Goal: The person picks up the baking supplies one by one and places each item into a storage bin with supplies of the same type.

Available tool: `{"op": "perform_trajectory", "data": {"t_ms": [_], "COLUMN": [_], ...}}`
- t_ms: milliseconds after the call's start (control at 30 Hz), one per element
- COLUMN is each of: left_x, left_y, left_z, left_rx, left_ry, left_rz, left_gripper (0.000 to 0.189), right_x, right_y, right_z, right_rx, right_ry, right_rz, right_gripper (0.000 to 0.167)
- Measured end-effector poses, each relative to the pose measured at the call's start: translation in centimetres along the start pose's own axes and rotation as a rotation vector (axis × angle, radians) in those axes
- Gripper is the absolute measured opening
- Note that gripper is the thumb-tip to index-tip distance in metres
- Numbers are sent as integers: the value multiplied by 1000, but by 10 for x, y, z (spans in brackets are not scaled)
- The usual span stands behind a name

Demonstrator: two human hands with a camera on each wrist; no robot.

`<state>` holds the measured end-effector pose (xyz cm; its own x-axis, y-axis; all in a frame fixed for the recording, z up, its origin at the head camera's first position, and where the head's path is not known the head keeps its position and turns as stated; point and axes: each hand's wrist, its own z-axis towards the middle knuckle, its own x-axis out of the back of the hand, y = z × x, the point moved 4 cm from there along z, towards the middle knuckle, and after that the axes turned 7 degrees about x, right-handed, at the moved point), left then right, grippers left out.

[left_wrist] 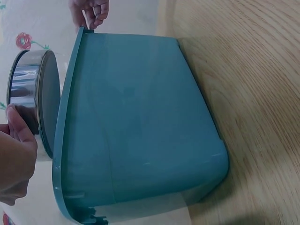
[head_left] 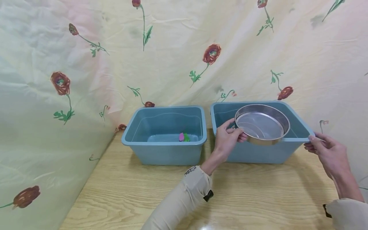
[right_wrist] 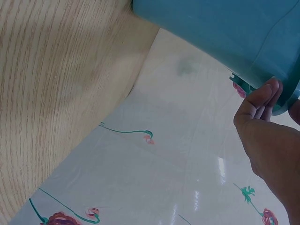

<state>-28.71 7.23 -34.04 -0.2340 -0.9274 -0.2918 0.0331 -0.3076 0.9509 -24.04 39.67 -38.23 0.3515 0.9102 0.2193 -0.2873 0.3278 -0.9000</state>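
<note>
A round metal sieve [head_left: 261, 124] with a fine mesh floor is held over the right blue bin [head_left: 250, 153]. My left hand [head_left: 228, 137] grips the sieve's left rim, thumb and fingers on either side of its wall. In the left wrist view the sieve [left_wrist: 35, 89] is side-on, above the bin's rim, with the left hand [left_wrist: 16, 159] on its metal wall. At the bin's front right corner my right hand [head_left: 330, 153] pinches the rim. The right wrist view shows that hand [right_wrist: 267, 122] with its fingers curled under the rim. Most of the bin's inside is hidden by the sieve.
A second blue bin [head_left: 165, 155] stands to the left, with a small pink piece [head_left: 181, 137] and a green piece [head_left: 186, 137] inside. Both bins rest on a wood-grain table [head_left: 244, 198]. Flowered cloth [head_left: 172, 70] hangs behind and at the sides.
</note>
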Motion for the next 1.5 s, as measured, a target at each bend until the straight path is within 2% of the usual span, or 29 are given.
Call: {"op": "perform_trajectory", "data": {"t_ms": [367, 533, 700, 833, 1067, 1300, 1500], "left_x": [1, 1, 4, 8, 21, 32, 35], "left_y": [-3, -5, -6, -5, -1, 1, 0], "left_z": [3, 4, 1, -2, -10, -17, -26], "left_rx": [15, 67, 105, 84, 28, 20, 20], "left_ry": [72, 44, -3, -30, -66, -58, -71], "left_rz": [26, 21, -26, -62, -116, -93, -79], "left_gripper": [52, 58, 51, 46, 43, 42, 42], "right_x": [0, -1, -2, -1, -1, -2, -2], "right_y": [0, 0, 1, 1, 2, 2, 3], "right_z": [-1, 0, 0, 0, 0, 0, 0], "right_rx": [-9, -13, -22, -14, -13, -13, 3], "right_ry": [-9, -12, -11, -7, -7, -5, 6], "right_rz": [-16, 17, -1, -52, -17, 6, 41], "right_gripper": [18, 19, 16, 18, 18, 18, 19]}}
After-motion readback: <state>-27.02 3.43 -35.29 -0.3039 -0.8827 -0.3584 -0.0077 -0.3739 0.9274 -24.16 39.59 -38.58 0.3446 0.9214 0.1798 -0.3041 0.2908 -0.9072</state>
